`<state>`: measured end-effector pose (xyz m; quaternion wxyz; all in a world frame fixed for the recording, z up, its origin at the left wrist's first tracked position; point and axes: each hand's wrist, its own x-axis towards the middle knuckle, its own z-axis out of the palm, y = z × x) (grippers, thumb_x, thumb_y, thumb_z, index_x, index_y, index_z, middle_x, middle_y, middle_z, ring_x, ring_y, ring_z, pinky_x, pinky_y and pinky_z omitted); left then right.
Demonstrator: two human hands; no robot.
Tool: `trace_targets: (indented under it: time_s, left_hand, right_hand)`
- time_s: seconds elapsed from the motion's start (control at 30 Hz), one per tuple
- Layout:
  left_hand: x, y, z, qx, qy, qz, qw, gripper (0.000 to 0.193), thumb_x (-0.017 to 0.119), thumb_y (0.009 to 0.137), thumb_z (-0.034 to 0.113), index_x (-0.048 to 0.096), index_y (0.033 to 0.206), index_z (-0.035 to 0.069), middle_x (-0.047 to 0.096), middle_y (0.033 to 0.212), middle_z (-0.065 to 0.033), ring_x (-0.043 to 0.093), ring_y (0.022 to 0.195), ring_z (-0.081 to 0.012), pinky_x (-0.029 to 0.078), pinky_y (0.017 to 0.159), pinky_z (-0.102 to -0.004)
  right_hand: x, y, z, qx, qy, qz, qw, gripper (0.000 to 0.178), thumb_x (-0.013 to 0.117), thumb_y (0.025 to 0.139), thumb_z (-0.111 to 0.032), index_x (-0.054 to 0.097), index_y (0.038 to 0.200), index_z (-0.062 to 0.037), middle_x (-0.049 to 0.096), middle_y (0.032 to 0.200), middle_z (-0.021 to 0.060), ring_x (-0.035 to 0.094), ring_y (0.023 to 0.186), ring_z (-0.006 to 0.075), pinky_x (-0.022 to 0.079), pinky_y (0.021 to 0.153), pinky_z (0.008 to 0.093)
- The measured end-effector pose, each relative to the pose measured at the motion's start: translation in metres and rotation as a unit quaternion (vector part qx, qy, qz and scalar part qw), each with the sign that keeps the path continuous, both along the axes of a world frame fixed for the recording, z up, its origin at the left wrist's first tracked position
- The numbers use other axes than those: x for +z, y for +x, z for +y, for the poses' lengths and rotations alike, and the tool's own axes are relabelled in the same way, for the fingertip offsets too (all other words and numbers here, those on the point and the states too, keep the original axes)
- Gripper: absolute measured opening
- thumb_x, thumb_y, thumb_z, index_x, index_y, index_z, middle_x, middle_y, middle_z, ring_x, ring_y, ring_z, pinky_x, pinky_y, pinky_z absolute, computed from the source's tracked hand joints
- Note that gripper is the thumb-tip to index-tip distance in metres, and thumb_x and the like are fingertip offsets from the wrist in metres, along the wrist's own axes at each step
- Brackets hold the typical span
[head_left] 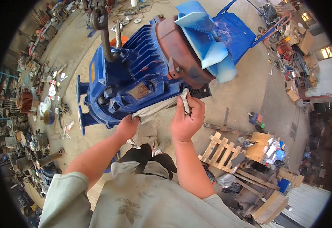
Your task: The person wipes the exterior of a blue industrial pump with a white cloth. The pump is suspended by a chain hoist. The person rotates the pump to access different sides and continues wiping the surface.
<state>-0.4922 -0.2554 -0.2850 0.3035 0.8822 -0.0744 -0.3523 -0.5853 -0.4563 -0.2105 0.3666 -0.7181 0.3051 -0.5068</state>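
A large blue electric motor (145, 62) with cooling ribs fills the upper middle, a lifting hook (106, 38) caught at its top. At its right end sit a reddish-brown end housing (177, 49) and a pale blue fan (207, 41). Along the motor's near lower edge stretches a light grey rag (156, 109). My left hand (128, 127) is closed on the rag's left part, where more cloth hangs down. My right hand (188, 116) pinches the rag's other end, twisted up between thumb and fingers, just below the brown housing.
A blue metal piece (234, 34) stands beyond the fan. Machine parts and scrap (33, 140) crowd the left floor. On the right lie a wooden pallet (223, 152), boards, cardboard (259, 146) and plastic bags. Small litter (52, 91) is scattered left of the motor.
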Motion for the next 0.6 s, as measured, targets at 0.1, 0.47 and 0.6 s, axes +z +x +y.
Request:
trace_targets:
  time_s: [0.1,0.47,0.6]
  left_hand:
    - [0.010,0.003,0.010,-0.028,-0.001,0.024,0.999,0.044,0.058,0.106,0.041,0.066,0.117,0.000,0.071,0.113,-0.0260,0.067,0.102,-0.0346,0.049,0.092,-0.0443]
    - [0.056,0.001,0.025,-0.278,0.010,0.043,0.960,0.047,0.055,0.107,0.045,0.061,0.103,-0.002,0.068,0.101,-0.0296,0.066,0.100,-0.0471,0.050,0.088,-0.0493]
    - [0.058,0.018,0.031,-0.327,-0.018,0.061,0.943,0.043,0.056,0.108,0.042,0.061,0.104,-0.001,0.068,0.100,-0.0300,0.066,0.101,-0.0472,0.050,0.088,-0.0504]
  right_hand:
    - [-0.003,0.004,0.006,-0.021,-0.008,-0.013,1.000,0.028,0.085,0.084,0.000,0.074,0.109,-0.0030,0.069,0.100,0.0141,0.067,0.090,0.0264,0.056,0.078,0.0355]
    - [0.008,0.021,0.019,-0.079,0.129,-0.084,0.985,0.027,0.081,0.092,-0.004,0.072,0.116,0.0029,0.069,0.101,0.0090,0.066,0.092,0.0157,0.055,0.083,0.0305]
    - [0.012,0.028,0.021,-0.115,0.222,-0.162,0.955,0.019,0.072,0.094,-0.003,0.071,0.112,0.0026,0.071,0.101,0.0072,0.062,0.089,0.0112,0.051,0.081,0.0278]
